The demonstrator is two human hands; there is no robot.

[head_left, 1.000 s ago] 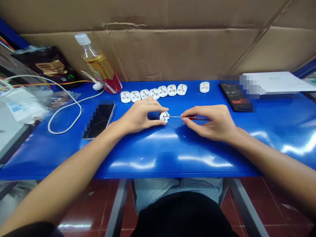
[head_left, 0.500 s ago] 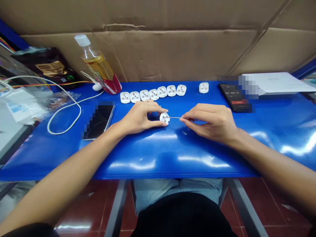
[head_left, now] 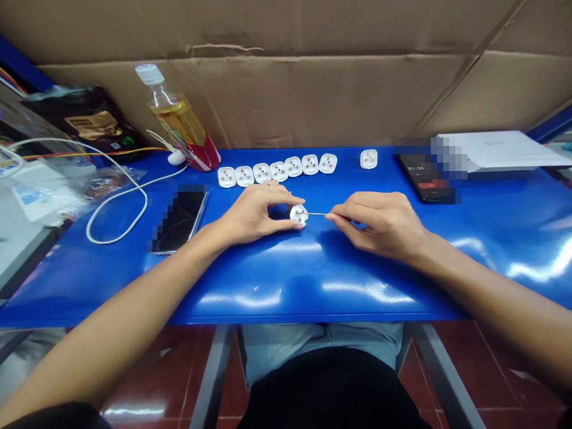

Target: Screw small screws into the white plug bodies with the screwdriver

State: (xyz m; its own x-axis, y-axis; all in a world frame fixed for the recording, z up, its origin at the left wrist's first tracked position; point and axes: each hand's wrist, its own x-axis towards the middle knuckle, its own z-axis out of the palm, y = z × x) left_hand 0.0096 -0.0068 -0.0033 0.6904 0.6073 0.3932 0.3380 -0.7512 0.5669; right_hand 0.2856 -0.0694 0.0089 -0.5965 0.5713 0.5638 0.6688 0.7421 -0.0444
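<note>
My left hand pinches a small white plug part with metal terminals between thumb and fingers, low over the blue table. My right hand is closed round a screwdriver, its handle mostly hidden in the fingers. The thin metal shaft points left, and its tip meets the plug part at one terminal. Behind my left hand, several white plug pieces with metal terminals lie in a row. Another white plug piece sits apart, farther right.
On the left are a phone, a white cable, a bottle and a dark pouch. At the back right lie a second phone and a white box. A cardboard sheet stands behind the blue table.
The fingers of my right hand have shifted slightly around the screwdriver, hiding its handle more. My left hand and the plug part have barely moved.
</note>
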